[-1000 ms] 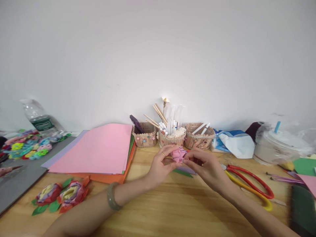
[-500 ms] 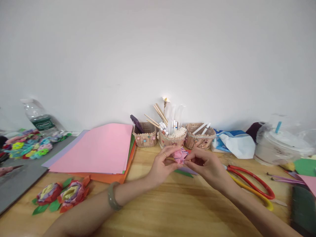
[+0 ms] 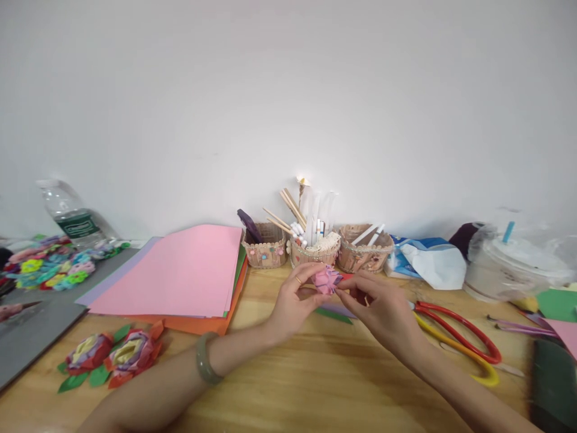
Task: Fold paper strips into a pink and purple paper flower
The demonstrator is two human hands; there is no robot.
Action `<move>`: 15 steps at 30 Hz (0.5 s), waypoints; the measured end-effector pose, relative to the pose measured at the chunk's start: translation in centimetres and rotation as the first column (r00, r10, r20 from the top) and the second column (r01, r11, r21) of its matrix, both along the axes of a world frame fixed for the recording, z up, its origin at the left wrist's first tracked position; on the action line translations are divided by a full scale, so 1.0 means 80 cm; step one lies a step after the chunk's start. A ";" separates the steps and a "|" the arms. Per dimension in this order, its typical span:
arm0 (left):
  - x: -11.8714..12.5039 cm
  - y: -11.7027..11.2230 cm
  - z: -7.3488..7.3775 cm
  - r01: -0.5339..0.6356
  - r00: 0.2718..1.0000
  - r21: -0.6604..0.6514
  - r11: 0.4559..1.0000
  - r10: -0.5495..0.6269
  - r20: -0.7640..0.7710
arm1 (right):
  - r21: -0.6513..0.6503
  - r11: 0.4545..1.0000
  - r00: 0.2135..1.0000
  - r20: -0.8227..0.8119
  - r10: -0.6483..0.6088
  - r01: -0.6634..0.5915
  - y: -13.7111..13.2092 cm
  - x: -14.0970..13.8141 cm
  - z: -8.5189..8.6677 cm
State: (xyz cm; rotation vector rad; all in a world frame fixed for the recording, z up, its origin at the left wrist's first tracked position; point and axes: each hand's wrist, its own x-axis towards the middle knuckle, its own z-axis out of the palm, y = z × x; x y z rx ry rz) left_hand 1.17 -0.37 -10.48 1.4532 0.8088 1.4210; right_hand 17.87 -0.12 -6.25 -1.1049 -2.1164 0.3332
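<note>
A small folded pink paper flower (image 3: 324, 281) with purple-blue edges is held above the table in front of the baskets. My left hand (image 3: 292, 304) grips it from the left between thumb and fingers. From the right, the thumb and index finger of my right hand (image 3: 381, 310) pinch at its lower right edge. Beneath the hands lie green paper (image 3: 334, 315) and a strip of purple paper, partly covered. Red paper shows just behind the right fingers.
Two finished paper flowers (image 3: 130, 353) lie at left, below a stack of coloured paper (image 3: 180, 276). Three decorated baskets (image 3: 265, 255) stand against the wall. Scissors with red and yellow handles (image 3: 460, 331) rest beside my right forearm; a lidded cup (image 3: 509, 270) stands behind them.
The paper flower has turned a little and shifted slightly left in my left hand. My right fingertips have moved slightly along its edge.
</note>
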 end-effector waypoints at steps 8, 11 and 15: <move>0.002 0.003 0.002 0.027 0.995 -0.115 0.993 -0.016 0.098 | 0.177 0.983 0.998 -0.044 -0.044 0.051 -0.005 -0.002 0.003; 0.002 0.002 0.002 0.061 0.990 -0.157 0.986 -0.040 0.139 | 0.176 0.983 0.999 -0.019 -0.051 0.054 -0.005 -0.002 0.004; 0.001 0.001 0.003 0.080 0.987 -0.156 0.984 -0.056 0.153 | 0.176 0.983 0.999 0.015 -0.048 0.045 -0.006 -0.003 0.003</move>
